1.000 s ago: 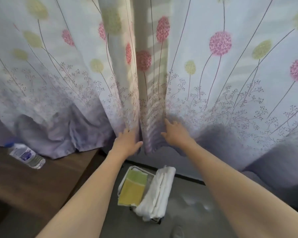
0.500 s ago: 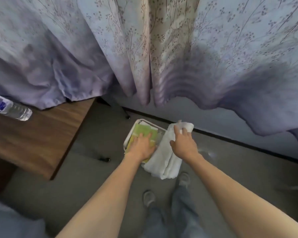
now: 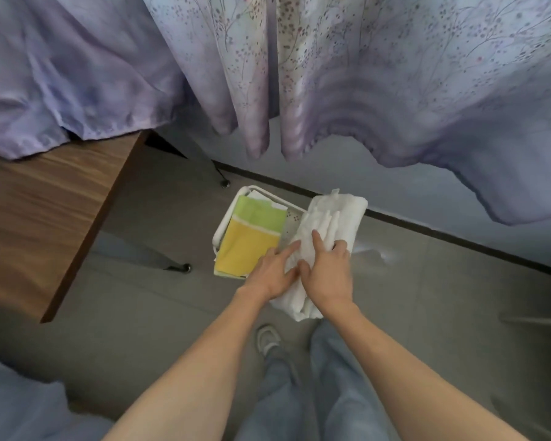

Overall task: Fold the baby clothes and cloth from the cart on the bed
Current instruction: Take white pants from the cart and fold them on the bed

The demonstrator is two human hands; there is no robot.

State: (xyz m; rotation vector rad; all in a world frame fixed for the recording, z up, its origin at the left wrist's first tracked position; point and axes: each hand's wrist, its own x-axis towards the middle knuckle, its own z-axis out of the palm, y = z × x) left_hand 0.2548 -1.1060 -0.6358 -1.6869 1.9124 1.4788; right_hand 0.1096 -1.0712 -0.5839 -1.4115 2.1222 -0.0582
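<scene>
Draping over the cart (image 3: 218,231) at frame centre, the white cloth (image 3: 333,211) is gripped by the right hand's (image 3: 328,275) curled fingers, while the left hand (image 3: 271,276) touches it with straight fingers.

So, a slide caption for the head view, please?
Left hand and right hand touch the white cloth on the cart.

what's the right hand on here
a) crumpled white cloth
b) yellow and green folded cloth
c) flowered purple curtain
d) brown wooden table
a: the right hand rests on the crumpled white cloth draped over the right side of the white cart, with some fingers curled into it. The yellow and green folded cloth lies to its left inside the cart.
</scene>
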